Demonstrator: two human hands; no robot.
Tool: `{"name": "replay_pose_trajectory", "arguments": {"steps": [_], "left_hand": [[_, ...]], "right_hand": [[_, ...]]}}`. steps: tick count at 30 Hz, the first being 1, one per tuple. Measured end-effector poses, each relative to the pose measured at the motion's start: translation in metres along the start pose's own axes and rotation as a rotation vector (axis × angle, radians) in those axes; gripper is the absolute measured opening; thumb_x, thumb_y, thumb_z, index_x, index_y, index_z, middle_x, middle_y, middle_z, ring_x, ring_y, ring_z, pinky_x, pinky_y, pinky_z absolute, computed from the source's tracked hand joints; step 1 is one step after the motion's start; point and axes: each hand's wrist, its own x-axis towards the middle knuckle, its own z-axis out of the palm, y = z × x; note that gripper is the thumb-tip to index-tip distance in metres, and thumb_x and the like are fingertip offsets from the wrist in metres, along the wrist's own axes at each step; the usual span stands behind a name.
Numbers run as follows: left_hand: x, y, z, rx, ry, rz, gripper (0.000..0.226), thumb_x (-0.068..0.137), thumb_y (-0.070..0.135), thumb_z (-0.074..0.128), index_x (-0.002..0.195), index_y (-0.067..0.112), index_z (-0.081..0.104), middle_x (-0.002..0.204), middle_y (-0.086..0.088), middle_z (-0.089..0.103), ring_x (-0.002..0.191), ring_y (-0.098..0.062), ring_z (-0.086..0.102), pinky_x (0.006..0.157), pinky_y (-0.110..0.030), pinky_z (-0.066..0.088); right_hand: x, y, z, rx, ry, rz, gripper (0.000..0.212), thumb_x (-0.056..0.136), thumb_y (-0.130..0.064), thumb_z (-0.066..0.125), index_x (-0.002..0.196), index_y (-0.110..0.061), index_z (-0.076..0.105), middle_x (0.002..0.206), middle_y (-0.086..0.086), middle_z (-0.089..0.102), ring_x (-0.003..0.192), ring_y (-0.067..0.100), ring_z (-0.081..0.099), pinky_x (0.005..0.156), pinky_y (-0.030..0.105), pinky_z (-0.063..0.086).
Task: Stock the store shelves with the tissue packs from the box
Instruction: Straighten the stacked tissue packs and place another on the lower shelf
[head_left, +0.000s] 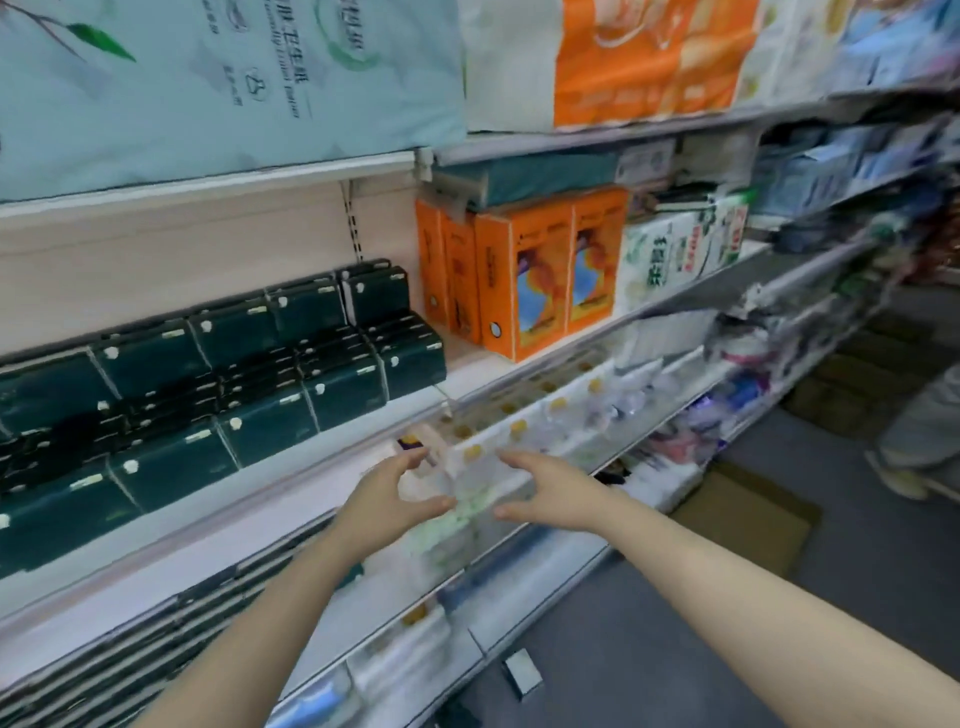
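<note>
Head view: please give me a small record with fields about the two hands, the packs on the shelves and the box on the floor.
left hand: fingers in a wide curve, facing the right hand
right hand: fingers in a wide curve, mirroring the left
pale pack: blurred, between both hands at the lower shelf front; grip cannot be told
dark green tissue packs: stacked in rows on the middle shelf, left
orange boxes: upright, right of the green packs
cardboard box: on the floor by the shelves; contents not visible

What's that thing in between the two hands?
A blurry, pale, green-flecked pack sits between the left hand and the right hand. The head view shows it.
</note>
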Motion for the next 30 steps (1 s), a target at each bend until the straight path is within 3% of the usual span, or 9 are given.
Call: {"name": "replay_pose_trajectory", "arguments": {"steps": [6,12,17,21,23,26,28,30], "left_hand": [[0.041,0.021,0.055,-0.011,-0.173,0.022,0.087,0.077,0.050,0.083,0.150,0.026,0.044,0.148,0.005,0.051,0.126,-0.003,0.045,0.100,-0.022,0.036],[0.078,0.015,0.099,-0.035,-0.316,0.000,0.084,0.078,0.045,0.084,0.149,0.022,0.045,0.146,0.000,0.053,0.128,-0.011,0.050,0.103,-0.024,0.038],[0.081,-0.037,0.146,-0.071,-0.480,-0.149,0.083,0.080,0.043,0.084,0.149,0.022,0.044,0.146,0.001,0.052,0.131,-0.012,0.050,0.102,-0.023,0.038],[0.069,-0.095,0.193,-0.133,-0.572,-0.376,0.075,0.080,0.028,0.086,0.145,0.018,0.048,0.134,-0.005,0.058,0.125,-0.015,0.056,0.103,-0.028,0.044],[0.062,-0.126,0.218,-0.126,-0.605,-0.484,0.061,0.081,0.022,0.086,0.132,0.018,0.054,0.117,-0.001,0.065,0.108,-0.009,0.064,0.094,-0.024,0.049],[0.062,-0.178,0.267,-0.167,-0.624,-0.641,0.036,0.081,0.012,0.084,0.104,0.023,0.059,0.091,0.004,0.065,0.065,0.004,0.066,0.057,-0.010,0.047],[0.075,-0.206,0.299,-0.178,-0.600,-0.717,0.040,0.082,0.011,0.083,0.112,0.018,0.058,0.095,0.002,0.066,0.067,0.002,0.066,0.051,-0.009,0.044],[0.092,-0.248,0.344,-0.205,-0.570,-0.771,0.052,0.085,0.017,0.082,0.128,0.012,0.054,0.104,-0.002,0.070,0.076,-0.003,0.067,0.054,-0.013,0.046]], "right_hand": [[-0.024,0.059,-0.015,0.069,0.043,0.153,0.097,0.076,-0.065,0.073,0.155,-0.027,0.030,0.157,-0.006,0.037,0.142,0.013,0.038,0.115,0.034,0.036],[-0.034,0.106,-0.002,0.171,0.077,0.283,0.089,0.082,-0.056,0.073,0.154,-0.024,0.033,0.157,-0.004,0.037,0.142,0.011,0.036,0.113,0.021,0.029],[-0.035,0.153,0.057,0.299,0.054,0.465,0.088,0.082,-0.056,0.073,0.153,-0.021,0.036,0.156,-0.005,0.039,0.141,0.011,0.037,0.112,0.022,0.028],[-0.042,0.192,0.124,0.450,-0.031,0.641,0.089,0.080,-0.053,0.076,0.152,-0.016,0.036,0.153,-0.002,0.042,0.140,0.016,0.041,0.114,0.028,0.033],[-0.045,0.213,0.159,0.518,-0.064,0.719,0.078,0.081,-0.046,0.078,0.146,-0.019,0.043,0.143,-0.007,0.047,0.136,0.018,0.045,0.108,0.025,0.036],[-0.037,0.257,0.208,0.626,-0.107,0.815,0.059,0.078,-0.045,0.080,0.128,-0.029,0.055,0.136,-0.005,0.055,0.126,0.019,0.054,0.102,0.028,0.042],[-0.021,0.293,0.231,0.609,-0.158,0.859,0.073,0.080,-0.052,0.077,0.141,-0.021,0.050,0.141,0.002,0.054,0.129,0.022,0.052,0.108,0.034,0.041],[0.009,0.344,0.259,0.595,-0.167,0.874,0.076,0.084,-0.050,0.073,0.145,-0.015,0.046,0.143,0.008,0.053,0.132,0.027,0.050,0.111,0.037,0.040]]}}
